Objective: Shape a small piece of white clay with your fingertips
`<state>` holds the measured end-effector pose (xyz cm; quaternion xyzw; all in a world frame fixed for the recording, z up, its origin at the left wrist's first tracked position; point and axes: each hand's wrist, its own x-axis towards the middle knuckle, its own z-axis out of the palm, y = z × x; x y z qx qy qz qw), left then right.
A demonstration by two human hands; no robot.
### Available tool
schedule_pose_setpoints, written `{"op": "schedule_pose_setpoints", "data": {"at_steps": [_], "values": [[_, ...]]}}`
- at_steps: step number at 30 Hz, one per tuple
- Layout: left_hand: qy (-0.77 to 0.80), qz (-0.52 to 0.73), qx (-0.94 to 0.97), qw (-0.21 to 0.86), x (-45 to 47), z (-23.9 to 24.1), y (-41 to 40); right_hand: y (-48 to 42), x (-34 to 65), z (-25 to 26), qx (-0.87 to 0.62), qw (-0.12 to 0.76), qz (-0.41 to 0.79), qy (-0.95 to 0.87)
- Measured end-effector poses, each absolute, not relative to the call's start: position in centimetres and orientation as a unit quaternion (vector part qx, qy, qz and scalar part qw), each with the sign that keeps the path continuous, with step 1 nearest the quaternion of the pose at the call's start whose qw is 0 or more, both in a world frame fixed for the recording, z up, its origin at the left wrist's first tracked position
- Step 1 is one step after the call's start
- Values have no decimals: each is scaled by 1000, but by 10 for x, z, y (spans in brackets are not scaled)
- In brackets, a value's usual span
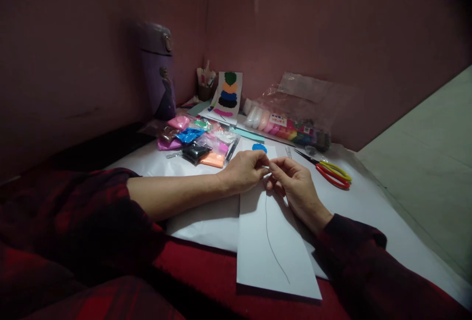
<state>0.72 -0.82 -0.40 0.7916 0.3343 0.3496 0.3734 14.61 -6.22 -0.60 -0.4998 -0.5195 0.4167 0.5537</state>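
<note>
Left hand (246, 170) and right hand (293, 180) pinch something indistinct over paper (254, 251) at the table's (372, 212) near edge; blue patch (259, 148) seemingly done, drawn line (272, 248) bare.

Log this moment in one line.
left hand, right hand: pinching fingertips close together, anything held unclear | paper: beneath both hands, bearing blue patch, line | scissors: right of paper

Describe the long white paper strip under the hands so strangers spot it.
On the large white sheet, find the left hand and right hand meeting. Beneath them lies the long white paper strip, its near end jutting past the sheet. Unlike the white card behind it with five stacked coloured patches, it shows one blue patch and a thin curved line.
</note>
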Motion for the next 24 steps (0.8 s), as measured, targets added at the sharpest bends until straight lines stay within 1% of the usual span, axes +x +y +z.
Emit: {"op": "schedule_pose_setpoints", "data": {"at_steps": [24], "values": [[346,341,797,359,6,-1,-11,-63,147,-6,-501,551,420,-519]]}}
